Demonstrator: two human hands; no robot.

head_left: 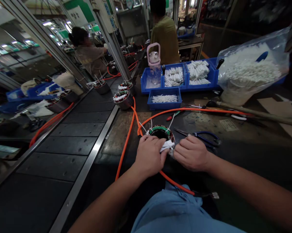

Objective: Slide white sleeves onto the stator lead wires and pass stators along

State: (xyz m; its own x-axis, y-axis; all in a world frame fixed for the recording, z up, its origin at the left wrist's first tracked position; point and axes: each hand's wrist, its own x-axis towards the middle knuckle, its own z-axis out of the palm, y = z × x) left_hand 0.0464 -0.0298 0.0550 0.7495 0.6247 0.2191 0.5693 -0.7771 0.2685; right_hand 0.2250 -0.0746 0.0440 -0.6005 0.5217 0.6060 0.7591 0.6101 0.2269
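Observation:
A round motor stator (160, 130) with a green and copper-coloured rim stands on the dark bench, with white ties sticking up from it. My left hand (150, 152) lies over its left front side, fingers closed on a bundle of white sleeves (167, 146) at the rim. At the right front of the stator is my right hand (191, 152), curled into a fist; what it pinches is too small to make out. Blue-handled pliers (206, 137) lie just behind my right hand. Orange cables (126, 147) run beside and behind the stator.
Blue bins (166, 100) of white sleeves and ties stand at the back, with a clear bottle (155, 72) in one. A large plastic bag (252, 68) stands back right. Other stators (123, 101) sit beside the conveyor (63, 149) at left. Two people work beyond.

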